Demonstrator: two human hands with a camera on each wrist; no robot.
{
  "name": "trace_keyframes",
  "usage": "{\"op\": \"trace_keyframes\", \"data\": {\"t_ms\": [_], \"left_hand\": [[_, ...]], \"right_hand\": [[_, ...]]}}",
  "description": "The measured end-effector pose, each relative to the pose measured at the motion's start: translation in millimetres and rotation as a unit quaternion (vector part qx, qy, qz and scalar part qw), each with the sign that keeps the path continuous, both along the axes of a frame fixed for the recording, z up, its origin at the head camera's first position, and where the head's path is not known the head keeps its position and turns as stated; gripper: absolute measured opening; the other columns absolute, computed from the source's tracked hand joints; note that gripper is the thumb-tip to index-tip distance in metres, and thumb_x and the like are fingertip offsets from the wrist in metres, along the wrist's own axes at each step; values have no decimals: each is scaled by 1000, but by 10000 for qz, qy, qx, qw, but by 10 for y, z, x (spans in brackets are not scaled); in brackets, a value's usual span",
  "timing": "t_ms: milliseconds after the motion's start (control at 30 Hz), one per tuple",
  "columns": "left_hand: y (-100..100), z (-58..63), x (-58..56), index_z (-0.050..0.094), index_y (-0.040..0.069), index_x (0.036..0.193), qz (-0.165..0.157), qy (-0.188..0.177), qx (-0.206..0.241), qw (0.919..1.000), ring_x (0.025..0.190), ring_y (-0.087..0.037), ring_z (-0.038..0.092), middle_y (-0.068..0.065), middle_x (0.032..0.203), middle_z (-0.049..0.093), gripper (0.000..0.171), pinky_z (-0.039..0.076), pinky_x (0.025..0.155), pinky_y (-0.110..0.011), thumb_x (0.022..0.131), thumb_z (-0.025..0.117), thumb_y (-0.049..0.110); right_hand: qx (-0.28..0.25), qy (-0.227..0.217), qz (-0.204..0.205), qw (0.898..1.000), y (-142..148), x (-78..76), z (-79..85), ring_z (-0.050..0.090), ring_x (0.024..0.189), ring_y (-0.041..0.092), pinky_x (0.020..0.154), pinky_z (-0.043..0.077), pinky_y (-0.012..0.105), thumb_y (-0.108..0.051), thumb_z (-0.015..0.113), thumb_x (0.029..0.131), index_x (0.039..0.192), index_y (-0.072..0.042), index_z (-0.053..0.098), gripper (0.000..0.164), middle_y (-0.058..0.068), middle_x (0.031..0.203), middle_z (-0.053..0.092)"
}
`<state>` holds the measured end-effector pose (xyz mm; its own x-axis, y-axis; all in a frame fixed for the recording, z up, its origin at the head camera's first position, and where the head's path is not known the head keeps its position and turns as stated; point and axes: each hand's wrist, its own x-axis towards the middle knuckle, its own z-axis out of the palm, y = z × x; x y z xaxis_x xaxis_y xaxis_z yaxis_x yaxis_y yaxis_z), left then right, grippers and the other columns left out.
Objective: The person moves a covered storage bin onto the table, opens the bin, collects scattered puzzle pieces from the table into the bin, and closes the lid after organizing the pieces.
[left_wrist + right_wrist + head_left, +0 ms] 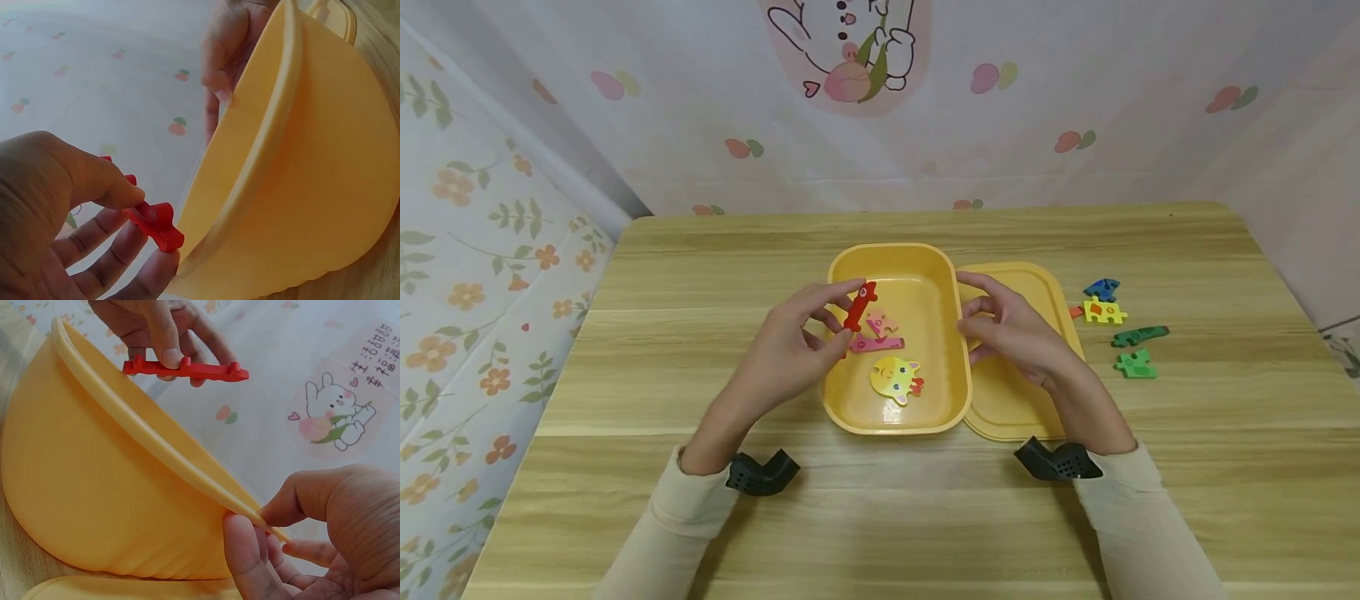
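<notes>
My left hand (pixel 784 346) pinches a long red puzzle piece (pixel 860 307) between thumb and fingers, above the left side of a yellow plastic box (pixel 928 308). Small knobs stick out along the piece (pixel 194 369) in the right wrist view. With thumb and fingers my right hand (pixel 1018 329) grips the box's right rim. Inside the box lie a yellow giraffe-head piece (pixel 892 379), a dark pink piece (pixel 883 343) and a light pink piece (pixel 883 322). The left hand partly hides the pink pieces.
A yellow lid (pixel 1022 400) lies flat right of the box, partly under my right hand. Farther right are a blue piece (pixel 1102 289), a yellow piece (pixel 1103 311), a dark green piece (pixel 1138 336) and a light green piece (pixel 1137 364). A patterned curtain (pixel 880 150) hangs behind the table.
</notes>
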<state>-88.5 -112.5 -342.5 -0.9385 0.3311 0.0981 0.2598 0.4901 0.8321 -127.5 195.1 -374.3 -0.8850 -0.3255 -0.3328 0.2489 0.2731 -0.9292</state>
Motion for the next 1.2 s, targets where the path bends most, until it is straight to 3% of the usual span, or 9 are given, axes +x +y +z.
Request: {"op": "trace_keyframes", "data": {"t_ms": [233, 367, 700, 1033, 1200], "left_hand": [[51, 2, 33, 66, 23, 145, 44, 485, -462, 9977, 96, -17, 65, -2, 122, 72, 57, 64, 73, -30, 93, 76, 2], [82, -11, 47, 67, 20, 143, 145, 896, -883, 9919, 95, -16, 68, -1, 123, 75, 54, 64, 72, -29, 93, 77, 4], [151, -52, 76, 71, 17, 137, 211, 1367, -1397, 9805, 88, -16, 66, -1, 124, 78, 47, 61, 72, -29, 92, 79, 6], [165, -52, 74, 71, 13, 137, 242, 1203, -1273, 9843, 96, -20, 70, -5, 126, 77, 46, 62, 72, -32, 93, 79, 7], [138, -89, 44, 68, 11, 139, 540, 876, -1056, 9891, 99, -24, 64, -13, 124, 70, 44, 62, 74, -35, 96, 75, 9]], "right_hand": [[-32, 3, 5, 10000, 1, -2, -2, 67, 81, 19, 68, 67, 36, -6, 62, 100, 165, -20, 32, 73, 16, 116, 53], [-26, -1, 4, 10000, -10, -9, 3, 67, 81, 19, 68, 67, 36, -5, 61, 100, 165, -19, 31, 73, 16, 116, 52], [-10, -24, -9, 10000, -7, -8, 3, 67, 82, 18, 67, 67, 36, -5, 61, 100, 166, -19, 31, 74, 15, 116, 52], [-39, -33, -13, 10000, 4, -7, 5, 67, 82, 19, 68, 67, 36, -5, 61, 100, 166, -20, 31, 74, 16, 117, 52], [-46, -71, -2, 10000, -2, -10, 2, 67, 82, 18, 68, 67, 36, -5, 61, 100, 166, -19, 30, 74, 16, 118, 52]]}}
